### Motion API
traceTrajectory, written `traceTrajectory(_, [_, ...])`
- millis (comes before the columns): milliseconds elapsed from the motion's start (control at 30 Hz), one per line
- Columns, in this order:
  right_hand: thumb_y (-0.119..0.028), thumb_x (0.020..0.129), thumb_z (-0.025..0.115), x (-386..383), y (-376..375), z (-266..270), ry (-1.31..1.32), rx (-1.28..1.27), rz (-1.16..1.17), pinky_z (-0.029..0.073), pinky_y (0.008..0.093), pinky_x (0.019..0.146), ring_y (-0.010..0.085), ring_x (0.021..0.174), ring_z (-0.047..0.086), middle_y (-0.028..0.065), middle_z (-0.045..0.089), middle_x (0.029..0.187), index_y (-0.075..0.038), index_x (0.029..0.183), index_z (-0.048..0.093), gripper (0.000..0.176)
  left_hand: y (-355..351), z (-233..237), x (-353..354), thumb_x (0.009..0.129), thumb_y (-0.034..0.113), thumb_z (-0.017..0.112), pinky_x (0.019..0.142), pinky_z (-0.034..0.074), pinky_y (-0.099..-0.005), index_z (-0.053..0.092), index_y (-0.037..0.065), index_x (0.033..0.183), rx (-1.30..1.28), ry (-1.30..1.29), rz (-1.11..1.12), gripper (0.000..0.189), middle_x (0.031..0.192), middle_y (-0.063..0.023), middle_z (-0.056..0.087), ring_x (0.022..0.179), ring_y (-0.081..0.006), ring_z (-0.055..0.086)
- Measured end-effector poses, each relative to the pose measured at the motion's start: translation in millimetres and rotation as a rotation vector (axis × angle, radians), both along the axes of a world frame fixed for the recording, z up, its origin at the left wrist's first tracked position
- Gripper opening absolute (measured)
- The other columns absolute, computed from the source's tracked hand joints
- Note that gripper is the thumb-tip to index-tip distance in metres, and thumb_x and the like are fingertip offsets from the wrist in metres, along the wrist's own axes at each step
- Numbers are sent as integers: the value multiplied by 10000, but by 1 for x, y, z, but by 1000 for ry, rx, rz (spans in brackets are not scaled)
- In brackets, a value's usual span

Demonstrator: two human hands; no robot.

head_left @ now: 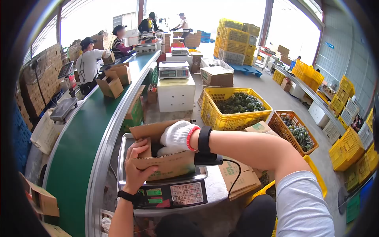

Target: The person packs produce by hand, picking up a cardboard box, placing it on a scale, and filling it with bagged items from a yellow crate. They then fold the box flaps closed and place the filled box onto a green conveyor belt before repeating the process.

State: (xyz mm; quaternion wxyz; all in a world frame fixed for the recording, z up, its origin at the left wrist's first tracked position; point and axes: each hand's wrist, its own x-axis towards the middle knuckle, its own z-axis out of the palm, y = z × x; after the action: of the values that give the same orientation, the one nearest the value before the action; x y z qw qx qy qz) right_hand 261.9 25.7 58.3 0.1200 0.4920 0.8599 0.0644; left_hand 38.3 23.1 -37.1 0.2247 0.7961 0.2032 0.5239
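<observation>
An open cardboard box (169,166) sits on the pan of a digital scale (187,193) in front of me. My left hand (137,164) is bare and grips the box's left side, fingers over a flap and thumb on the near wall. My right hand (177,136), in a white knitted glove with a red cuff, reaches down into the box from the right. Its fingers are hidden behind the box wall, so I cannot see what they touch. The inside of the box is dark and mostly covered by the glove.
A green conveyor belt (85,128) runs along my left with open boxes (110,86) on it. Yellow crates (233,122) of dark produce stand ahead and right. Flattened cartons (239,179) lie beside the scale. Another scale (173,71) stands ahead; several people work farther off.
</observation>
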Motion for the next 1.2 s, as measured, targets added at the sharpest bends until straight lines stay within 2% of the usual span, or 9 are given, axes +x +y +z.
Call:
traceTrajectory(200, [-665, 922, 493, 19, -25, 38, 311, -280, -3, 523, 413, 888, 343, 995, 691, 130, 737, 1075, -191, 1201, 736, 601, 4, 12, -6, 626, 359, 910, 974, 512, -448, 722, -3, 888, 133, 171, 55, 484, 1034, -141, 722, 1141, -364, 633])
traceTrajectory(367, [-630, 987, 446, 6, -21, 34, 334, -363, -122, 488, 373, 951, 306, 1117, 647, 97, 706, 1206, -180, 1251, 704, 582, 6, 18, -10, 766, 475, 798, 1007, 480, -463, 708, -12, 956, 66, 221, -17, 531, 1108, -149, 687, 1197, -372, 588])
traceTrajectory(500, [-507, 957, 599, 29, -54, 39, 1011, -205, -252, 492, 384, 958, 294, 1094, 670, 145, 722, 1088, -115, 1142, 733, 454, 7, 7, -19, 982, 696, 432, 1068, 416, -457, 659, 17, 1176, -346, -80, -258, 742, 1308, -127, 609, 1326, -304, 487])
traceTrajectory(700, [-604, 781, 763, 81, -67, -11, 861, 276, -547, 541, 359, 968, 331, 1123, 665, 238, 580, 1361, -26, 1549, 287, 1072, 33, -3, -18, 1012, 498, 512, 1040, 409, -383, 434, 99, 1481, -797, -56, 64, 621, 1414, -68, 536, 1321, -216, 480])
traceTrajectory(800, [-544, 819, 757, 87, -74, -20, 1226, -575, -580, 557, 371, 983, 326, 1207, 630, 206, 487, 1478, -164, 1579, 303, 963, 52, -23, -29, 1009, 442, 540, 1016, 398, -325, 558, 153, 1356, -1110, -48, -394, 452, 1316, -22, 588, 1243, -153, 517])
traceTrajectory(833, [-421, 866, 735, 107, -62, -63, 899, -276, -60, 570, 363, 952, 314, 1180, 647, 167, 469, 1491, -218, 1529, 405, 768, 57, -40, -39, 1011, 448, 539, 1003, 398, -319, 586, 171, 1317, -1200, -29, -488, 416, 1288, -5, 602, 1216, -134, 528])
traceTrajectory(900, [-271, 879, 712, 101, -69, -71, 955, -199, -50, 575, 377, 927, 314, 1163, 656, 148, 427, 1514, -201, 1447, 500, 610, 30, -17, -40, 1003, 492, 536, 985, 384, -333, 589, 188, 1311, -1203, 79, -305, 436, 1244, 20, 617, 1170, -124, 547])
traceTrajectory(1100, [-259, 946, 617, 52, -107, -36, 1559, -418, -581, 591, 365, 774, 260, 721, 726, 191, 607, 1288, -108, 1472, 435, 576, 4, 29, -34, 969, 495, 644, 1060, 395, -356, 370, 149, 1527, -1280, 225, -205, 711, 1437, -8, 516, 1308, -154, 487])
traceTrajectory(1200, [-267, 965, 618, 80, -103, -79, 1272, -135, -316, 437, 377, 1097, 288, 1384, 483, 218, 407, 1560, -47, 1528, 382, 649, -4, 22, -30, 943, 584, 643, 1111, 382, -456, 96, 151, 1634, -1315, 108, -261, 982, 1584, -28, 369, 1412, -175, 411])
